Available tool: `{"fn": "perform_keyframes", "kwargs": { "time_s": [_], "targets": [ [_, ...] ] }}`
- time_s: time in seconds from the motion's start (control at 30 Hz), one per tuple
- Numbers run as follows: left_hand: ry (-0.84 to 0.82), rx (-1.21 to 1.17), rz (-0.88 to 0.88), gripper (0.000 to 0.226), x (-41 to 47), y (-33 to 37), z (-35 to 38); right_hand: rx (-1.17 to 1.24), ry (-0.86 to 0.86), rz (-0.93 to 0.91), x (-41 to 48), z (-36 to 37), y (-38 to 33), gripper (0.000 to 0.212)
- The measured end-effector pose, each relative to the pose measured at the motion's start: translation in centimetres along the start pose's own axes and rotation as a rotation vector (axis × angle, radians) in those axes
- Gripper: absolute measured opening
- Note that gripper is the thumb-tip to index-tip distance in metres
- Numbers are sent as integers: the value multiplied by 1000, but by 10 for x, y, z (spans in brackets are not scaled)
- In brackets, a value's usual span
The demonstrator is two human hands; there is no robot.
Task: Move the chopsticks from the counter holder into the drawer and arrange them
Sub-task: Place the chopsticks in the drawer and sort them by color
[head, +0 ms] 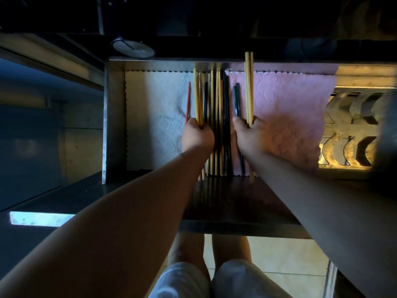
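An open metal drawer (113,117) is lined with a white cloth (154,117) on the left and a pink cloth (290,108) on the right. Several wooden and dark chopsticks (218,100) lie side by side down its middle. My left hand (198,135) is closed around a few wooden chopsticks (198,95) at the left of the row. A single red chopstick (188,102) lies just left of it. My right hand (251,134) grips a pair of wooden chopsticks (249,82) that reaches past the drawer's far edge. Dark chopsticks (236,97) lie beside it.
A round metal holder (133,48) stands on the dark counter behind the drawer's far left corner. A rack of curved metal slots (352,130) fills the drawer's right end. The dark drawer front (236,211) is near me, with my legs and tiled floor below.
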State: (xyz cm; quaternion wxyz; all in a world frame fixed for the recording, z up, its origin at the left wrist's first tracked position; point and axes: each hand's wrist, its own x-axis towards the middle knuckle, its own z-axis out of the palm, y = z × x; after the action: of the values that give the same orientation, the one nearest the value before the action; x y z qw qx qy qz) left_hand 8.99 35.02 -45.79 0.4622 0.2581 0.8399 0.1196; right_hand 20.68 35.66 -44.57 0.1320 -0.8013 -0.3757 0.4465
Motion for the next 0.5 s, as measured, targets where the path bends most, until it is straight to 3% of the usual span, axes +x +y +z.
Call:
{"fn": "perform_keyframes", "kwargs": {
  "time_s": [0.2,0.4,0.5],
  "targets": [
    [0,-63,-41,18,-3,1,8,169,-8,16,-4,1,0,30],
    [-16,-23,-65,14,-3,3,12,186,-16,10,-4,2,2,33],
    [-32,-16,-64,25,-3,4,6,143,-41,17,-1,5,5,28]
  ]
}}
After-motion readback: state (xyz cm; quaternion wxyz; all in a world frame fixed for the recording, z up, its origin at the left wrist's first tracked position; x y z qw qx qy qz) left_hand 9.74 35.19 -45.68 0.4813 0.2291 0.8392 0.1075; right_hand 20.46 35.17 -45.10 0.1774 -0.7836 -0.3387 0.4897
